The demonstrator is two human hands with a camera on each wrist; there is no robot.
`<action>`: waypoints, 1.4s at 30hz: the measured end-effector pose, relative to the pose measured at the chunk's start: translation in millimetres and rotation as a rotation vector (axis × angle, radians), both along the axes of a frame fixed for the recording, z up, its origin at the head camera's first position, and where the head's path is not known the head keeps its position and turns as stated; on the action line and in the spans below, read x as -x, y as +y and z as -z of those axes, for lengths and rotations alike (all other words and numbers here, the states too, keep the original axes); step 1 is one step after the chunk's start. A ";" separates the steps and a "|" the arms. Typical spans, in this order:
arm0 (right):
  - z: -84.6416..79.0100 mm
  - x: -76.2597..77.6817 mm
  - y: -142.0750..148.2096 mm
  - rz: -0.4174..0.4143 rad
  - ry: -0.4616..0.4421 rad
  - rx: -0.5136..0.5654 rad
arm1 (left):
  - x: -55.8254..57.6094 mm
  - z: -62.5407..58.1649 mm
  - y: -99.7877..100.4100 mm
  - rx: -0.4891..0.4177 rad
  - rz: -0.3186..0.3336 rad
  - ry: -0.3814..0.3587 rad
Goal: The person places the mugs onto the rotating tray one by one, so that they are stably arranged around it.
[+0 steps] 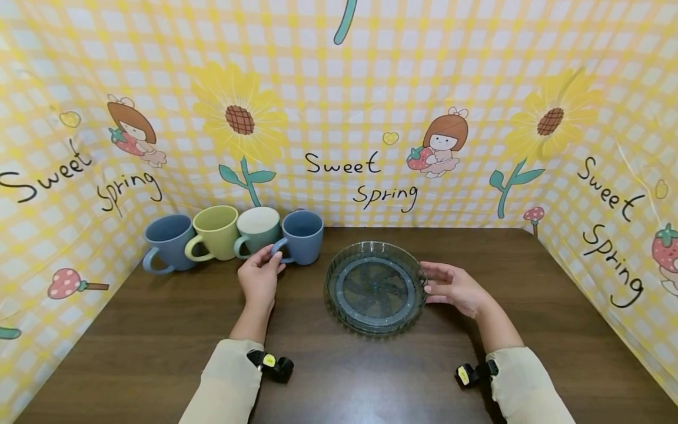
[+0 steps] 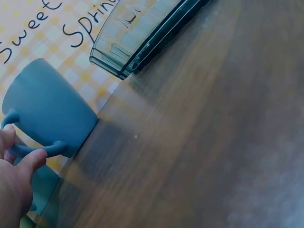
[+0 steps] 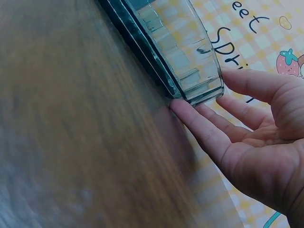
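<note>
My left hand (image 1: 259,277) pinches the handle of a blue mug (image 1: 306,238) between thumb and fingers. That mug (image 2: 50,107) stands upright at the right end of a row of mugs. To the right is a round, see-through, grey-green glass tray (image 1: 339,315) with ribbed sides. My right hand (image 1: 458,288) holds the tray by its right side. In the right wrist view, the thumb of this hand (image 3: 256,128) is at the tray's upper rim, and a finger reaches its lower edge. Whether any finger lies beneath the base is hard to see.
Left of the held mug stand a teal mug (image 1: 262,227) with a white inside, a yellow-green mug (image 1: 219,232) and another blue mug (image 1: 172,241), close together. They share a brown wooden table (image 1: 339,377). A yellow checked cloth (image 1: 339,82) surrounds its back and sides.
</note>
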State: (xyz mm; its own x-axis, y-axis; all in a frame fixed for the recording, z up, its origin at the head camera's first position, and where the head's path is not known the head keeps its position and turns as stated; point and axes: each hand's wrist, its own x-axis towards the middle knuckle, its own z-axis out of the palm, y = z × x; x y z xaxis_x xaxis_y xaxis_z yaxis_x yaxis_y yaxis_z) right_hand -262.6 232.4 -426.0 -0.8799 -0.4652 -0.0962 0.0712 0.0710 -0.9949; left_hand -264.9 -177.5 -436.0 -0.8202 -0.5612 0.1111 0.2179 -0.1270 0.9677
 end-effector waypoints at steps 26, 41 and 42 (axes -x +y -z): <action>2.5 2.2 0.4 0.005 0.003 0.007 | -2.4 -15.0 15.0 -0.030 0.056 0.072; 4.2 2.6 0.2 0.006 0.007 -0.017 | -7.3 -23.1 20.3 -0.042 0.073 0.107; 4.1 2.4 0.0 0.007 0.006 -0.017 | -7.8 -23.7 20.7 -0.045 0.073 0.110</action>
